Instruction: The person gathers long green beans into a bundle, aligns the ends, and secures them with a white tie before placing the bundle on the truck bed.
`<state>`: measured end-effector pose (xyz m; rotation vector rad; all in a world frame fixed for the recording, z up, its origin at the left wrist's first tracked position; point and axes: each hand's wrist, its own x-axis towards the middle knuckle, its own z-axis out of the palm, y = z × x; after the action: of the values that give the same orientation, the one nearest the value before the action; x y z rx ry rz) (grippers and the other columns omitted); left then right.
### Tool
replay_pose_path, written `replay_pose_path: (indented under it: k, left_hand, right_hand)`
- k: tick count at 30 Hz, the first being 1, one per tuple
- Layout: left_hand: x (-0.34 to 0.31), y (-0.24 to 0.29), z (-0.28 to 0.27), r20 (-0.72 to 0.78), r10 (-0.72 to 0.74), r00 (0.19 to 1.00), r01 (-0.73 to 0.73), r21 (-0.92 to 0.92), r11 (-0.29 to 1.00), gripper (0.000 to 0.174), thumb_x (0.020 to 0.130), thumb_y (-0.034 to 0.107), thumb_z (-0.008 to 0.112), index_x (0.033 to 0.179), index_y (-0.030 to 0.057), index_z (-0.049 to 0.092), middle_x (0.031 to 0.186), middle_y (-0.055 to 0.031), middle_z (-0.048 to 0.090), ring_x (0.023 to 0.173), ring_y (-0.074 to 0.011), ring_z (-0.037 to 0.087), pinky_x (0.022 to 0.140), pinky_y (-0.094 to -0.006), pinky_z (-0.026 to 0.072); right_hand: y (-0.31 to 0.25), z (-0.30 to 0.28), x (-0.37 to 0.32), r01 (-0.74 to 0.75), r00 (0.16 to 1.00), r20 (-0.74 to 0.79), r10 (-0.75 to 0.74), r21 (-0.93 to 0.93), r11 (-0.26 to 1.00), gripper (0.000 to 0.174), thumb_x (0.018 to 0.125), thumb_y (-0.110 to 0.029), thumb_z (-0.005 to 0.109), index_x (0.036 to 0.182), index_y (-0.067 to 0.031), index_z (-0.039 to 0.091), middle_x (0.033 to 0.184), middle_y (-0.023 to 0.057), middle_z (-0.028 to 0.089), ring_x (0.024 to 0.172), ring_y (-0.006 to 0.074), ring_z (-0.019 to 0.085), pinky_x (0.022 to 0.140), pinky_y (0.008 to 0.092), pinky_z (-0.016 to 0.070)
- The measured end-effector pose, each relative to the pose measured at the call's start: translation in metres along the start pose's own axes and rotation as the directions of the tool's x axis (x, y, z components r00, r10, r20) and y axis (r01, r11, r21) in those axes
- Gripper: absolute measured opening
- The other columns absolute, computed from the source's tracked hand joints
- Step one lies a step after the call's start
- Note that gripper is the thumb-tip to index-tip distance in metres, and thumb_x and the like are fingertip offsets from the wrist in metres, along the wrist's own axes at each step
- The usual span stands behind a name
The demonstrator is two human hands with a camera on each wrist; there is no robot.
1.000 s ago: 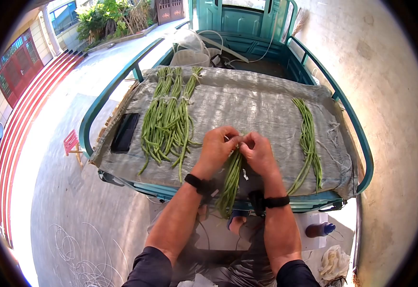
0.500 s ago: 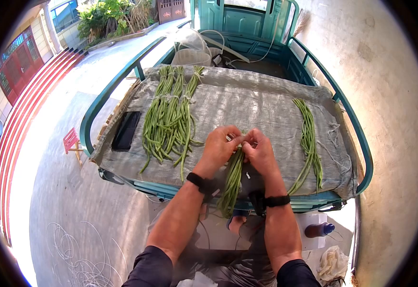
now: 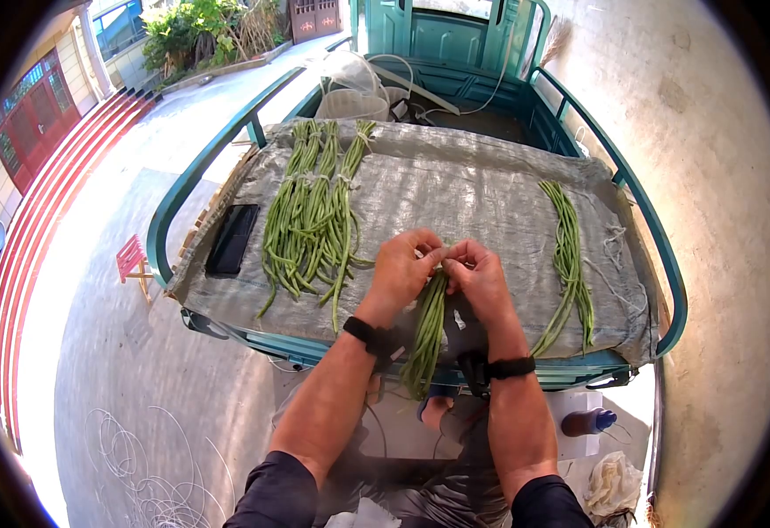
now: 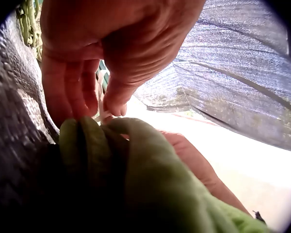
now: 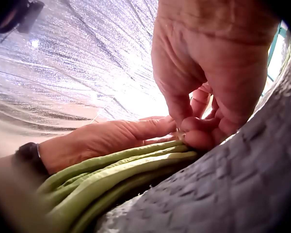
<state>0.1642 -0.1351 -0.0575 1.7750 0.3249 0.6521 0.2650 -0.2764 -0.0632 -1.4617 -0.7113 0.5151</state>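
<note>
A bunch of long green beans (image 3: 426, 339) hangs over the near edge of the cloth-covered cart bed, its upper end under both hands. My left hand (image 3: 405, 271) and right hand (image 3: 477, 277) meet fingertip to fingertip over that end. In the left wrist view, a thin pale string (image 4: 105, 115) runs between thumb and fingers, right at the beans (image 4: 150, 160). The right wrist view shows both hands' fingertips pinching close together at the beans' end (image 5: 179, 143). Most of the string is hidden by the fingers.
Several tied bean bunches (image 3: 314, 211) lie at the left, beside a black phone (image 3: 232, 240). Another loose bunch (image 3: 567, 264) lies at the right on the grey woven cloth (image 3: 490, 194). Green rails (image 3: 178, 198) flank the bed. Behind stands a whitish bucket (image 3: 354, 106).
Both hands stay over the bunch's upper end, with only small finger shifts. The beans hang in nearly the same place.
</note>
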Motion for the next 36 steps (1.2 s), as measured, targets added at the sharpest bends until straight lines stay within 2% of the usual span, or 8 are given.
replay_pose_path:
  k: [3, 8, 11, 21, 24, 27, 33, 36]
  left_hand:
    - [0.0, 0.0, 0.0, 0.001, 0.018, 1.0, -0.018, 0.113, 0.993, 0.016, 0.093, 0.018, 0.078, 0.097, 0.0031, 0.075, 0.078, -0.0052, 0.071, 0.074, -0.0111, 0.068, 0.064, -0.0278, 0.0531]
    - [-0.001, 0.004, 0.0, -0.015, 0.047, 0.999, -0.045, 0.087, 0.995, 0.015, 0.092, 0.017, 0.079, 0.093, 0.0021, 0.075, 0.081, -0.0062, 0.073, 0.075, -0.0103, 0.068, 0.066, -0.0274, 0.0531]
    - [-0.001, 0.002, 0.0, -0.011, 0.05, 0.999, -0.049, 0.053, 0.997, 0.015, 0.093, 0.016, 0.078, 0.095, 0.0011, 0.075, 0.081, -0.0051, 0.074, 0.074, -0.0102, 0.068, 0.066, -0.0266, 0.0533]
    - [-0.002, 0.001, -0.002, 0.013, -0.029, 1.0, 0.03, -0.134, 0.991, 0.016, 0.097, 0.01, 0.071, 0.108, -0.0006, 0.071, 0.093, -0.0056, 0.072, 0.077, -0.0102, 0.07, 0.066, -0.0272, 0.0583]
    - [-0.005, 0.006, -0.005, -0.01, -0.096, 0.995, 0.094, -0.138, 0.986, 0.019, 0.095, 0.007, 0.069, 0.112, -0.0008, 0.07, 0.096, -0.0061, 0.071, 0.078, -0.0127, 0.072, 0.067, -0.0276, 0.0583]
    - [-0.006, 0.009, -0.01, 0.011, -0.059, 0.998, 0.059, 0.023, 0.998, 0.021, 0.093, 0.004, 0.068, 0.114, -0.0011, 0.069, 0.098, -0.0065, 0.071, 0.078, -0.0145, 0.072, 0.068, -0.0285, 0.0579]
    - [-0.003, 0.004, -0.009, 0.047, -0.018, 0.999, 0.024, -0.135, 0.991, 0.016, 0.09, 0.004, 0.07, 0.105, 0.0, 0.069, 0.092, -0.0052, 0.071, 0.078, -0.0127, 0.069, 0.068, -0.0295, 0.0558]
    - [-0.005, 0.005, -0.01, 0.052, 0.09, 0.995, -0.091, 0.014, 0.996, 0.013, 0.084, 0.002, 0.07, 0.097, 0.0029, 0.07, 0.08, -0.0057, 0.071, 0.071, -0.0143, 0.07, 0.065, -0.0311, 0.0558]
  right_hand:
    - [0.0, -0.001, 0.0, -0.005, 1.0, 0.02, 0.005, 0.019, 1.0, 0.006, 0.093, 0.001, 0.071, 0.098, 0.001, 0.068, 0.081, 0.0034, 0.069, 0.064, 0.008, 0.061, 0.056, 0.0245, 0.0508]
    - [0.003, -0.003, 0.0, 0.011, 0.999, 0.033, -0.009, -0.067, 0.998, 0.008, 0.095, -0.003, 0.074, 0.1, 0.0009, 0.069, 0.086, 0.0045, 0.072, 0.068, 0.0086, 0.063, 0.062, 0.0237, 0.0532]
    - [-0.003, 0.002, -0.002, 0.032, 0.999, -0.002, -0.032, -0.123, 0.992, 0.009, 0.095, -0.004, 0.074, 0.1, 0.0006, 0.069, 0.084, 0.0043, 0.072, 0.066, 0.0081, 0.062, 0.06, 0.0236, 0.0521]
    - [0.004, -0.003, 0.001, -0.062, 0.998, 0.011, 0.061, 0.163, 0.985, 0.011, 0.098, -0.012, 0.074, 0.094, -0.0057, 0.066, 0.074, 0.0006, 0.066, 0.058, 0.008, 0.062, 0.054, 0.0234, 0.0498]
    - [0.005, -0.004, 0.001, -0.087, 0.996, 0.03, 0.083, 0.242, 0.966, 0.01, 0.098, -0.013, 0.073, 0.096, -0.0061, 0.065, 0.075, 0.0012, 0.067, 0.058, 0.0093, 0.064, 0.056, 0.0241, 0.0533]
    - [0.003, -0.007, 0.001, -0.12, 0.992, 0.051, 0.111, 0.249, 0.961, 0.009, 0.098, -0.012, 0.072, 0.097, -0.0062, 0.065, 0.077, 0.0023, 0.068, 0.06, 0.0102, 0.065, 0.058, 0.0259, 0.0566]
    - [-0.001, -0.011, 0.002, -0.158, 0.987, 0.071, 0.145, 0.247, 0.956, 0.01, 0.095, -0.013, 0.071, 0.097, -0.0061, 0.065, 0.08, 0.0048, 0.07, 0.062, 0.012, 0.067, 0.06, 0.0283, 0.0588]
    - [-0.003, -0.011, 0.001, -0.178, 0.984, 0.071, 0.165, 0.266, 0.947, 0.01, 0.095, -0.013, 0.072, 0.097, -0.0058, 0.064, 0.08, 0.0055, 0.07, 0.063, 0.0126, 0.068, 0.06, 0.0284, 0.0589]
